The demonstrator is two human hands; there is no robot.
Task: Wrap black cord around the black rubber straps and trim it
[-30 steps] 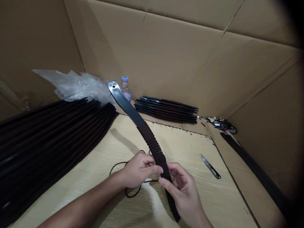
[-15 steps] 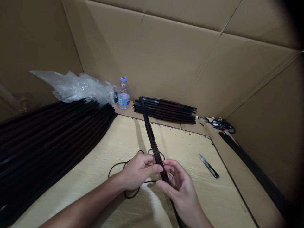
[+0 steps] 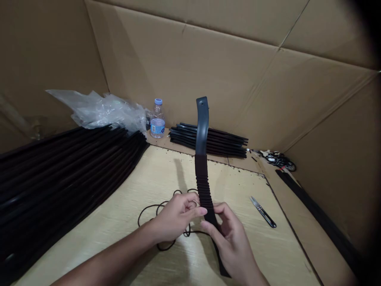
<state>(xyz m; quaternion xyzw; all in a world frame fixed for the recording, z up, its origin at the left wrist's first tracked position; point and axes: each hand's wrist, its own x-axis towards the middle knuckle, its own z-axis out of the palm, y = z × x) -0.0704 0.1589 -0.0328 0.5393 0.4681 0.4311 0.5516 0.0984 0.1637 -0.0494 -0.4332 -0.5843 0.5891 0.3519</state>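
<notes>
A long, flat dark strip [image 3: 202,139] stands up from the table between my hands, gently curved. Its bare upper end is glossy with a small hole; below that it has a dark brown matte covering with a ridged stretch. My left hand [image 3: 181,216] pinches the strip's left edge just under the ridges, thumb across its face. Lower down on the right, my right hand [image 3: 230,234] grips the strip between thumb and fingers. A thin black cord [image 3: 145,207] lies in loops beneath and behind my left hand; where its end goes is hidden.
Many similar dark strips [image 3: 74,178] lie stacked at left, with a shorter bundle [image 3: 229,145] at the back. A clear plastic bag [image 3: 101,111], water bottle [image 3: 157,123], thread snips [image 3: 263,212], tangled cords [image 3: 278,160] and a long black strip [image 3: 315,214] surround the work area. Cardboard walls [image 3: 190,71] enclose it.
The strip has turned from edge-on to show its broad face, and its top end now stands farther right. Both hands keep hold and have shifted slightly right and down in view.
</notes>
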